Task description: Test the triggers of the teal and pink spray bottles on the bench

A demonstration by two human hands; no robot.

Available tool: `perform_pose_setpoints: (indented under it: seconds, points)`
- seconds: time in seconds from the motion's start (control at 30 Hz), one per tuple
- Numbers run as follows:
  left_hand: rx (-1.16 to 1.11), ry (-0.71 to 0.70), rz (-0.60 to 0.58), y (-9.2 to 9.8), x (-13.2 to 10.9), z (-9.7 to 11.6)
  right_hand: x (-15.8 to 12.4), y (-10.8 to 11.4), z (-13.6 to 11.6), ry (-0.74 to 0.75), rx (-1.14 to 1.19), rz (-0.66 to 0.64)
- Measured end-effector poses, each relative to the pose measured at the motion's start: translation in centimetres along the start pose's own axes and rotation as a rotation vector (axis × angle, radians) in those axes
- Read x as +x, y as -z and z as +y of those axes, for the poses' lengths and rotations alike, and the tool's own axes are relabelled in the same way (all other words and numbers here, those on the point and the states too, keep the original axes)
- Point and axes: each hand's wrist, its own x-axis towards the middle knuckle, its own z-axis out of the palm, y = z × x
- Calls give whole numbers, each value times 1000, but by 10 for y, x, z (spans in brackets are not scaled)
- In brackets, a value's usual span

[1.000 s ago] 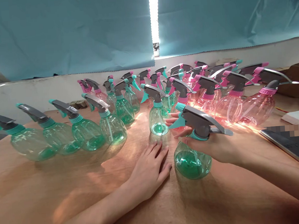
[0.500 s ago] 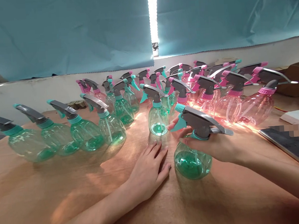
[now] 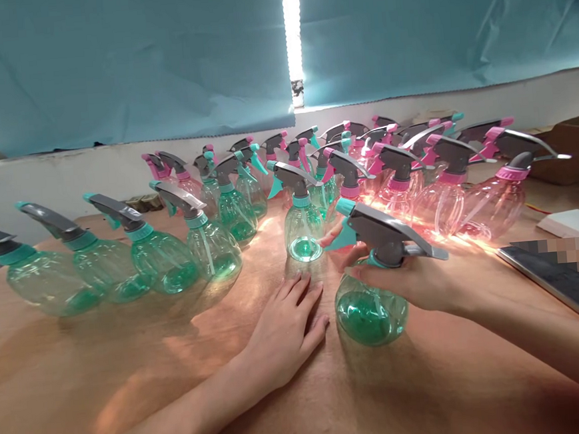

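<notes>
My right hand (image 3: 415,280) grips a green spray bottle (image 3: 370,314) round its neck, under a grey head with a turquoise nozzle and trigger. The bottle is close to upright; one finger reaches forward near the trigger. My left hand (image 3: 291,327) lies flat on the table (image 3: 223,396), palm down, fingers stretched out, to the left of that bottle and not touching it. Just beyond my left fingertips stands another green spray bottle (image 3: 305,232). A row of several green spray bottles (image 3: 165,260) stands to the left.
Pink spray bottles (image 3: 436,205) crowd the right back, with mixed green and pink ones behind. At the right lie a dark phone-like slab (image 3: 539,277), partly pixelated, and a white box-shaped item (image 3: 578,222). A cardboard box (image 3: 565,152) stands behind them. Blue cloth (image 3: 131,62) hangs at the back.
The whole view has shifted slightly, so everything appears a little further left. Both hands keep their poses, and the right hand still holds the same spray bottle.
</notes>
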Motion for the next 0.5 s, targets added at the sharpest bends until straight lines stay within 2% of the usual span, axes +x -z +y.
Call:
perform_pose_setpoints:
  seconds: [0.1, 0.2, 0.33, 0.5]
  points:
    - [12, 4, -7, 0, 0, 0, -1, -2, 1, 52, 32, 13]
    - [15, 3, -12, -1, -1, 0, 0, -5, 2, 81, 109, -39]
    - [5, -6, 1, -2, 0, -1, 1, -6, 2, 48, 179, -62]
    - [22, 2, -2, -2, 0, -1, 0, -8, 1, 14, 165, -22]
